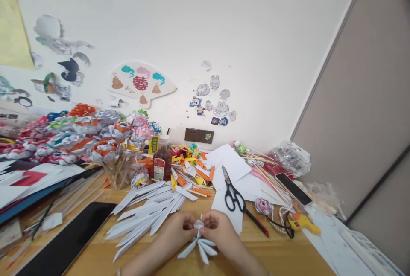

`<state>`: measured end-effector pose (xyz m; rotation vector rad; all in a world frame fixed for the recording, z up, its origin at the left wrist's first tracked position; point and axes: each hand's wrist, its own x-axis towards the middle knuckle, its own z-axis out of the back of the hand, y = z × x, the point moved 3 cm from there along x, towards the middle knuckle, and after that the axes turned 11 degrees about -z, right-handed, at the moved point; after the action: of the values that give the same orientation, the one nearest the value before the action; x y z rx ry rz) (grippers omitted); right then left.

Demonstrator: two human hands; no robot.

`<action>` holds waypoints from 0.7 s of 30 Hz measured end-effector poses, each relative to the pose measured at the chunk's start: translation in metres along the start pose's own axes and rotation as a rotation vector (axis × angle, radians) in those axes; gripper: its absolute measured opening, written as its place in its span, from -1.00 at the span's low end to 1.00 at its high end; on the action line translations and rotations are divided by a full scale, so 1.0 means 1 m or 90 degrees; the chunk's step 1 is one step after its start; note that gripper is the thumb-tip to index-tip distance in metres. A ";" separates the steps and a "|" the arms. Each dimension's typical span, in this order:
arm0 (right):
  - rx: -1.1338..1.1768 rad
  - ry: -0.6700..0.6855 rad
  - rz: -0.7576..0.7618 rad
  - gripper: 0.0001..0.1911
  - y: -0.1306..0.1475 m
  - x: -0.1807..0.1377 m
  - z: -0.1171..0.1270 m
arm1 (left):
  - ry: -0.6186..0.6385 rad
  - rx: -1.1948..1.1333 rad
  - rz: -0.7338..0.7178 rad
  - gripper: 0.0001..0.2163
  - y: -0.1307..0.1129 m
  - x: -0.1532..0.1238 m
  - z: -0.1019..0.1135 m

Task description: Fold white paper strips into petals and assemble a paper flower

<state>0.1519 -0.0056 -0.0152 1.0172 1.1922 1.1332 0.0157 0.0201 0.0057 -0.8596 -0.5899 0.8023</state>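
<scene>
Red 囍 (140,83) on fan-shaped cutout (126,87) on wall (272,45). Yellow carton (153,144), vertical characters too small to read surely; bottle (162,163), red-and-white label illegible. White folded-paper piece (202,250) between hands over worktop (285,254): narrow pointed petals fanned toward wearer. Left hand (181,228), right hand (219,227) both pinching its top with thumb and fingertips.

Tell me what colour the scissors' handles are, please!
The scissors' handles are black, shown best in the head view.
</scene>
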 end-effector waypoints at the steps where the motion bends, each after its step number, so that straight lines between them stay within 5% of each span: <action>1: 0.000 -0.002 -0.002 -0.84 0.000 0.000 0.000 | 0.008 0.001 0.001 -0.84 0.000 0.000 0.000; 13: -0.115 -0.063 0.008 -0.85 0.002 -0.004 -0.001 | -0.056 0.246 -0.048 -0.90 -0.022 -0.007 -0.004; 21: -0.105 -0.035 0.050 -0.86 0.014 -0.010 -0.003 | 0.034 0.134 -0.075 -0.84 -0.014 -0.006 -0.006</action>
<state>0.1470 -0.0135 -0.0005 0.9690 1.0043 1.2360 0.0215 0.0067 0.0138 -0.6459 -0.4951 0.7175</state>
